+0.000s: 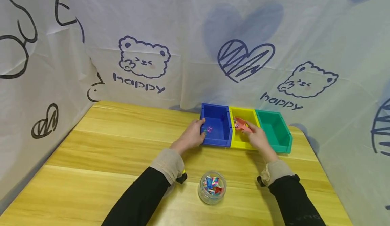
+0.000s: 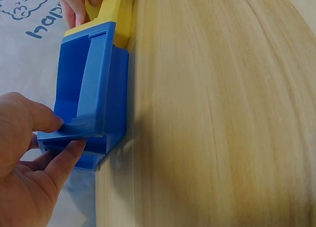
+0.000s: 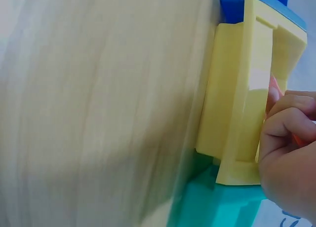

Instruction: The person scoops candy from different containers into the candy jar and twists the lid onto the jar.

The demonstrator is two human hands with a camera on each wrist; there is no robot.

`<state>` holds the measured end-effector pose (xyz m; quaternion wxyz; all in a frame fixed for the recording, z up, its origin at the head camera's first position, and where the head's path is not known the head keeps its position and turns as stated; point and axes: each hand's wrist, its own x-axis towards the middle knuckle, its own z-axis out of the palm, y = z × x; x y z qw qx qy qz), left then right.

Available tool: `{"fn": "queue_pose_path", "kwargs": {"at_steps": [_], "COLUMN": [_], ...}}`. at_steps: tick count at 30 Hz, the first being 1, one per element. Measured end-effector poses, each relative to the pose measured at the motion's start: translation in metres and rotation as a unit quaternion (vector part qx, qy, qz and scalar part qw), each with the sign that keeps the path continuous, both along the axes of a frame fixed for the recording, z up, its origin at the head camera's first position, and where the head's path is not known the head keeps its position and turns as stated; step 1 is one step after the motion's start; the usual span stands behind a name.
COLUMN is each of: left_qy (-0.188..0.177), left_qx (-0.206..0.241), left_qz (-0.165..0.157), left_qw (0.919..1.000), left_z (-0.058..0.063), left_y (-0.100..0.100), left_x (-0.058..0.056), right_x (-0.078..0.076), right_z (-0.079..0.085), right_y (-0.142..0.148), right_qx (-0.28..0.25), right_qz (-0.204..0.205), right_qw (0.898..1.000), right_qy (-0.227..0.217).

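My left hand point(image 1: 192, 134) grips the left side wall of the blue bin point(image 1: 217, 142), thumb over the edge and fingers under it in the left wrist view. A few small pink and green pieces point(image 1: 209, 130) lie inside that bin. Over the yellow bin point(image 1: 242, 145), my right hand point(image 1: 258, 138) holds a coral-pink scoop point(image 1: 242, 124) by its handle. Small colourful pieces point(image 1: 236, 123) show at the scoop's front end. In the right wrist view, the curled fingers point(image 3: 289, 123) hide most of the scoop behind the yellow wall.
To the right, a green bin point(image 1: 281, 148) adjoins the yellow one. A clear jar point(image 1: 210, 199) of colourful wrapped candies stands between the forearms. Another clear round thing point(image 1: 169, 190) is partly hidden by the left sleeve. A white sheet with drawings point(image 1: 195, 66) hangs behind the wooden table point(image 1: 115, 144).
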<state>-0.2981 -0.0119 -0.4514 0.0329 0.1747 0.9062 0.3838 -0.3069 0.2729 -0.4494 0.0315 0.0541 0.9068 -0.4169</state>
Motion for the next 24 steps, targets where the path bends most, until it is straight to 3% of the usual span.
{"fn": "queue_pose_path", "kwargs": {"at_steps": [8, 24], "left_qy": [-0.006, -0.018], "left_qx": [-0.002, 0.029], "left_qz": [-0.001, 0.0], "left_qw": [1.0, 0.9994], "left_z": [0.001, 0.004], "left_y": [0.0, -0.002], "left_x": [0.001, 0.0], "right_x": [0.005, 0.016], "right_z": [0.002, 0.001], "right_y": [0.0, 0.0], "right_qx": [-0.159, -0.282], "right_qz": [-0.048, -0.083], "right_qw": [0.986, 0.956], "right_qy": [-0.03, -0.02]}}
